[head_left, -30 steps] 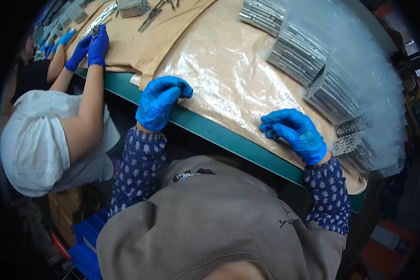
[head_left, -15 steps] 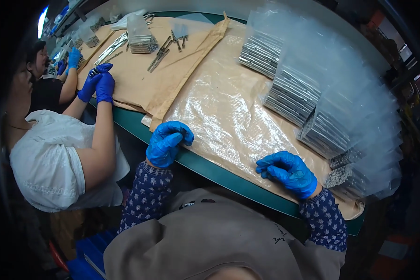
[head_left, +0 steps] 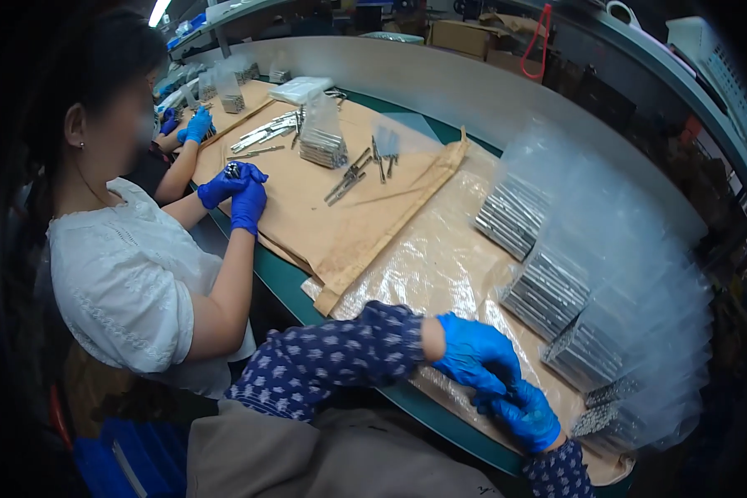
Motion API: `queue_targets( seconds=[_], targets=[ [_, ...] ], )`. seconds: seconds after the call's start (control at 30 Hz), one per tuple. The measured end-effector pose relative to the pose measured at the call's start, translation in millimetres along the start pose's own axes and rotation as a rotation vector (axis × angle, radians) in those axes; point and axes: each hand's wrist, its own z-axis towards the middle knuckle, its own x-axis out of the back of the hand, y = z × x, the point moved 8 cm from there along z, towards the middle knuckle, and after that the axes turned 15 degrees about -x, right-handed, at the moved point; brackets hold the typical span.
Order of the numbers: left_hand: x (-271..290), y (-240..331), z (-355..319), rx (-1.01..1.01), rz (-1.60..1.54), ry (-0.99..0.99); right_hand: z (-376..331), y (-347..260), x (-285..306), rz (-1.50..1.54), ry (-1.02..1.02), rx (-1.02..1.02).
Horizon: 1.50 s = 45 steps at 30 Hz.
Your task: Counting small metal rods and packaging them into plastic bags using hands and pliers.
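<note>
The two gloved hands have come together: a second ago they lay well apart on the near edge of the surface (head_left: 290, 286), and now the left hand (head_left: 473, 357) reaches across and rests on the right hand (head_left: 527, 415), touching it. As a judgement, the left seems to be tugging or settling the right's blue glove rather than handling stock. Whether the left hand's grip is closed on the glove cuff I cannot tell; the right hand's fingers curl loosely, with nothing seen in them. Both hands sit on the crinkled clear plastic sheet (head_left: 423, 257), which covers brown paper (head_left: 332, 216). Beyond the sheet, toward the far wall, stand rows of clear bags of metal parts (head_left: 548, 290), glossy and upright. Left of the sheet, a co-worker's gloved hands (head_left: 236, 191) hold a small dark piece
</note>
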Motion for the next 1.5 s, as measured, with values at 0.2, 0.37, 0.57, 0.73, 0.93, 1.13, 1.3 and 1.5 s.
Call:
queue_targets(
  seconds=[0.2, 0.37, 0.57, 0.73, 0.93, 1.13, 1.3, 1.5],
  targets=[
    [-20, -65, 7, 0.054, -0.202, 0.145, -5, 5, 4, 0.076, -0.018, -0.013],
    [-23, -68, 4, 0.029, -0.14, 0.091, -7, 3, 5, 0.019, 0.012, 0.019],
    [-22, -61, 3, -0.088, -0.096, 0.107, -5, 3, 7, 0.083, -0.049, 0.032],
    [-25, -63, 4, -0.112, -0.112, 0.093, -6, 1, 8, 0.131, -0.046, -0.009],
    [-23, -60, 5, -0.094, -0.135, 0.103, -8, -4, 9, 0.133, 0.026, -0.037],
    [-25, -69, 5, -0.108, -0.1, 0.117, -11, -4, 11, 0.121, 0.117, -0.065],
    [-29, -74, 7, -0.085, -0.064, 0.069, -10, -9, 8, 0.145, 0.121, -0.097],
    [-29, -68, 8, -0.067, -0.094, 0.065, -14, -13, 8, 0.092, 0.169, -0.092]
  ],
)
